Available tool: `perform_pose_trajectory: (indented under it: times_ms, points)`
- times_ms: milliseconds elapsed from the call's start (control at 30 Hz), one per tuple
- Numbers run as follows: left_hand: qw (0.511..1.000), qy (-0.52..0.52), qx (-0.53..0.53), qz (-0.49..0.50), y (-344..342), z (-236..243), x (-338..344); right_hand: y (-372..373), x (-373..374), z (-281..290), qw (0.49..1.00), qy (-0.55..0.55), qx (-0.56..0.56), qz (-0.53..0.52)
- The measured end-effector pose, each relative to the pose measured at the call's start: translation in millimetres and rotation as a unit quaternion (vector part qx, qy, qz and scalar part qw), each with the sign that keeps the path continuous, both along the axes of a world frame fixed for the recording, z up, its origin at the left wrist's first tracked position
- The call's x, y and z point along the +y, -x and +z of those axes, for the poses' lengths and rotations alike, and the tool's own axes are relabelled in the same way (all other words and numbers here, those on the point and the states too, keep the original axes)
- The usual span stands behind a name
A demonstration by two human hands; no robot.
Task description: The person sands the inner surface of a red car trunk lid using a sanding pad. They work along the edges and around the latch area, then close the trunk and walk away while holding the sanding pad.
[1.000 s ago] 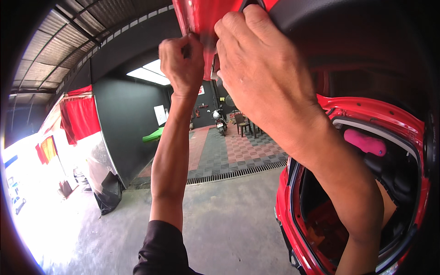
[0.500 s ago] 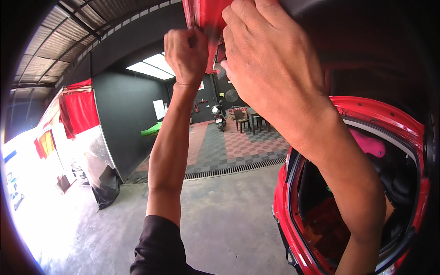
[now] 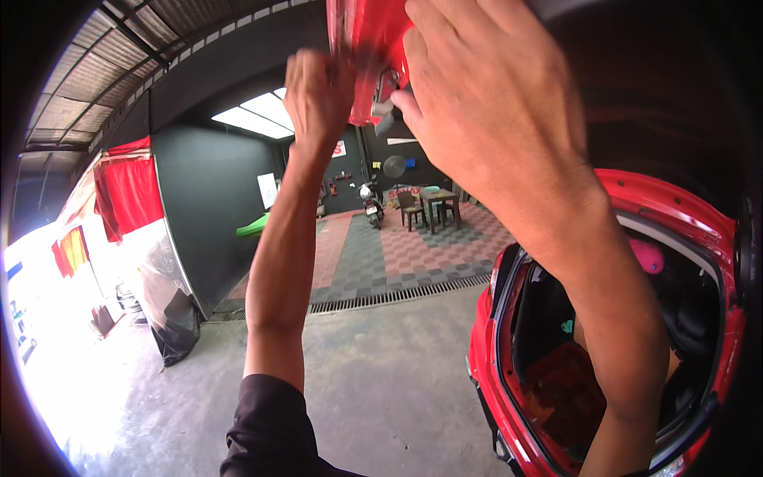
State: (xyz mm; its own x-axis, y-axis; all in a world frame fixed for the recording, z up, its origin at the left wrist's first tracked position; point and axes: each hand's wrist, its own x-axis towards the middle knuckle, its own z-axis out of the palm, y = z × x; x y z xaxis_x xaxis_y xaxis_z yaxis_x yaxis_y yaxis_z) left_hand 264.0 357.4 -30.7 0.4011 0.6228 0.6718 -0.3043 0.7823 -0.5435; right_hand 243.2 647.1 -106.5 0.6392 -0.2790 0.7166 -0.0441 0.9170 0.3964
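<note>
Overhead is the raised red tailgate (image 3: 362, 24) of a car, with a small metal fitting (image 3: 381, 102) low on its edge. My left hand (image 3: 318, 99) is up against that edge with its fingers curled closed; what it holds is blurred and too dark to make out. My right hand (image 3: 493, 103), larger in view, reaches up onto the tailgate to the right of the fitting, fingers bent and their tips mostly hidden. Its thumb lies near the fitting. Below my right arm the car's rear opening (image 3: 723, 262) shows a dark interior with a pink object (image 3: 645, 254).
Concrete floor (image 3: 381, 358) runs to a drain grate (image 3: 373, 298) and checkered tiles (image 3: 350, 254). Farther back are a scooter (image 3: 370, 203), a table (image 3: 437, 199) with chairs and a fan (image 3: 394, 167). Red cloth (image 3: 131, 195) and plastic sheeting (image 3: 167, 310) hang at the left.
The tailgate's red edge and my right hand have shifted rightward in the view. My left hand has risen slightly and is blurred. The car and background have shifted a little, as the view moved.
</note>
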Motion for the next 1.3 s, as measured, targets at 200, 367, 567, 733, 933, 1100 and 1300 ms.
perform_pose_trajectory:
  times_ms: [200, 367, 567, 733, 933, 1100, 1300]
  points:
    - [0.97, -0.134, -0.1, -0.175, -13, -50, -6, -2, -5, 1, 0.989, -0.016, -0.028, 0.144]
    - [0.977, -0.109, -0.045, -0.18, -34, -6, 48, -11, -3, 3, 0.99, -0.029, -0.067, 0.123]
    - [0.993, -0.062, 0.04, -0.094, -16, 35, 33, -29, 5, 7, 0.987, -0.049, -0.109, 0.109]
    - [0.987, -0.075, 0.069, -0.125, 2, 25, 2, -37, 0, 7, 0.986, -0.052, -0.119, 0.104]
    - [0.79, -0.3, -0.136, -0.517, 25, -93, -58, -40, -1, 3, 0.979, -0.076, -0.13, 0.134]
    - [0.446, -0.345, -0.203, -0.801, 8, -230, -24, -16, -16, -69, 0.936, -0.178, -0.173, 0.25]
    - [0.125, -0.317, -0.168, -0.925, 36, -317, 70, 26, -72, -218, 0.627, -0.121, -0.591, 0.493]
